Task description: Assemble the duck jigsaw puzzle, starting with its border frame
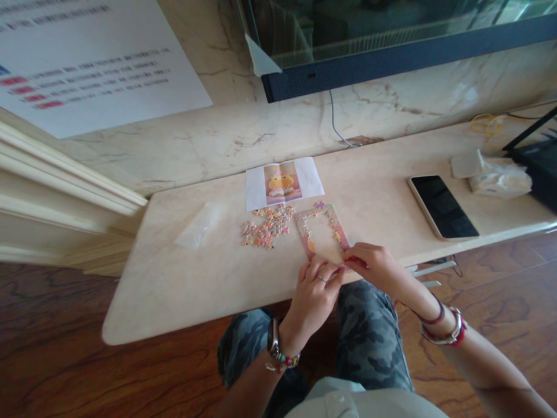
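A partly assembled jigsaw puzzle [303, 238] lies near the counter's front edge, its pinkish border laid round a bare middle. My left hand [314, 290], with a ring on one finger, bends its fingers over the puzzle's lower edge. At the lower right corner my right hand [368, 258] is closed in a pinch on a small pink puzzle piece [342, 266], mostly hidden by the fingertips. Both hands almost meet there. Left of the puzzle is a heap of loose pieces [267, 227]. One purple piece [320, 204] lies by the top edge. Behind sits a printed reference picture [282, 183].
A clear plastic bag [201, 225] lies left on the pale counter [174, 290]. To the right are a tablet-like device [444, 207], a tissue pack [500, 177] and a black box with an antenna [537, 168]. A screen [391, 64] hangs above, a cable below it.
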`<state>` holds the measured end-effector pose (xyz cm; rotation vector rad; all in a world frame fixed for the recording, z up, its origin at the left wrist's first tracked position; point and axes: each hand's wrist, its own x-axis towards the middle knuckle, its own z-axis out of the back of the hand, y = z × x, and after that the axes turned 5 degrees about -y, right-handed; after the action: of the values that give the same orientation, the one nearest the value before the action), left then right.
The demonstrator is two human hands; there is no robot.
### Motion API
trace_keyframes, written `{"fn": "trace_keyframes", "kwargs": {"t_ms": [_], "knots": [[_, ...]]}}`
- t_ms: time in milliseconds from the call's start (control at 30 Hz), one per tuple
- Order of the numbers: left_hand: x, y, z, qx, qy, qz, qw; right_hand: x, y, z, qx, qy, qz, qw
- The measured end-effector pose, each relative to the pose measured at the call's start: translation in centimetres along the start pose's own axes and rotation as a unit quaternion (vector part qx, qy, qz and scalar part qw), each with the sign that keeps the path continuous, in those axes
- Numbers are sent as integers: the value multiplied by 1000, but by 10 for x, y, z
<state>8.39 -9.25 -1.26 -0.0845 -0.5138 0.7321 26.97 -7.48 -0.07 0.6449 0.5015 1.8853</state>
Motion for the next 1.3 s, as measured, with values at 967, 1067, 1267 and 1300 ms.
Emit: {"fn": "trace_keyframes", "kwargs": {"t_ms": [967, 1067, 1267, 1300], "knots": [[10, -4, 5, 11, 30, 2, 999, -19, -33, 29, -45, -175, 15, 983], [9, -4, 4, 13, 24, -3, 1000, -7, -49, 41, -90, -194, -3, 977], [7, -3, 1, 26, -6, -6, 1000, 7, -43, 36, -80, -155, 27, 984], [6, -3, 1, 29, -8, -7, 1000, 8, -39, 33, -72, -140, 44, 986]]}}
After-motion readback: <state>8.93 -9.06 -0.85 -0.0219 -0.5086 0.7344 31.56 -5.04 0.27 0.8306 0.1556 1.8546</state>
